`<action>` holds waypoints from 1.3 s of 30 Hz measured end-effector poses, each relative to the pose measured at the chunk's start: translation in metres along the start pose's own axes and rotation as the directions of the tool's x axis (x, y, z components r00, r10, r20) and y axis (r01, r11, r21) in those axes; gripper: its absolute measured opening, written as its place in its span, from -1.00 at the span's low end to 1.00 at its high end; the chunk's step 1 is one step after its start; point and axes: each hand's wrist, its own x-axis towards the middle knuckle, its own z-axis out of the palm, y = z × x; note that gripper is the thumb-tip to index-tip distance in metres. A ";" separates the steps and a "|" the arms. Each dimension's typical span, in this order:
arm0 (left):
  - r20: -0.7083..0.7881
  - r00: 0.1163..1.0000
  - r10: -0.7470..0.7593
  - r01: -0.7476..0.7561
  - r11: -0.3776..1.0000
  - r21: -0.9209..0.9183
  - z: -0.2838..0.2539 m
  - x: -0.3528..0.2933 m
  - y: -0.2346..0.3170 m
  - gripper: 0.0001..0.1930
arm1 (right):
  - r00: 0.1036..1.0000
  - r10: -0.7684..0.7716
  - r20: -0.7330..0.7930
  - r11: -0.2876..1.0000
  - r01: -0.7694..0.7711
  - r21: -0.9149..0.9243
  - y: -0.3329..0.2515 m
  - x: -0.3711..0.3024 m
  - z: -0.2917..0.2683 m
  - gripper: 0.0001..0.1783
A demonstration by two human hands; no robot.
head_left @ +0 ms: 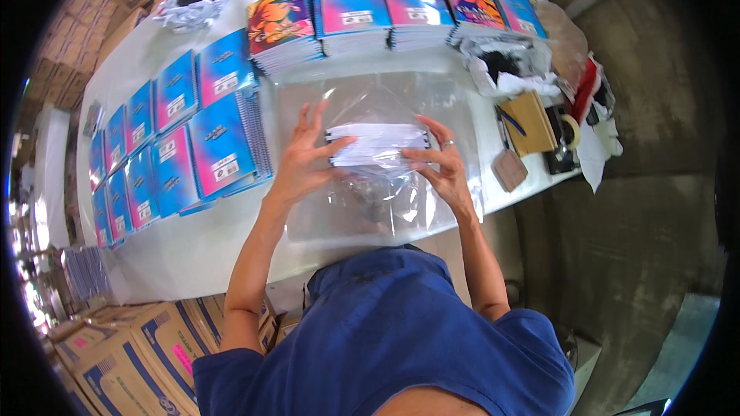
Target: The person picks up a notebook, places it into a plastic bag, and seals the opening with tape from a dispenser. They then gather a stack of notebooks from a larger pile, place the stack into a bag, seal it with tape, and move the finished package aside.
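hands: left (304,160), right (441,168) | fingers spread | gripping notebook stack (376,144)

A stack of notebooks (376,145) sits in a plastic bag (370,185) at the tabletop's (200,246) centre; spiral notebooks (220,146) lie at nine o'clock, further stacks (385,8) at twelve, cardboard boxes (131,354) at seven.

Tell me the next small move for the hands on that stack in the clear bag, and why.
Probably slide the stack of white-edged notebooks deeper into the clear plastic bag. The left hand and right hand grip it at either end over the bag, and loose film bunches just below it.
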 end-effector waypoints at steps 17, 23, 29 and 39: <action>-0.049 0.996 0.074 -0.064 0.981 0.184 0.008 0.017 0.011 -0.67 | 0.992 0.119 -0.047 0.992 -0.120 -0.032 -0.028 0.021 0.005 -0.83; 0.043 0.994 0.096 -0.101 0.986 0.131 -0.002 0.040 0.003 -0.72 | 0.999 0.029 -0.019 0.964 -0.033 -0.265 -0.025 0.037 -0.003 -0.81; -0.072 0.981 0.179 -0.174 0.983 0.064 0.004 0.050 -0.003 -0.65 | 0.988 0.154 -0.002 0.979 -0.153 -0.136 -0.019 0.051 -0.003 -0.80; 0.390 0.893 -0.223 0.431 0.673 -0.601 -0.001 0.074 -0.012 -0.54 | 0.814 0.505 0.289 0.755 -0.578 0.310 -0.007 0.066 -0.014 -0.71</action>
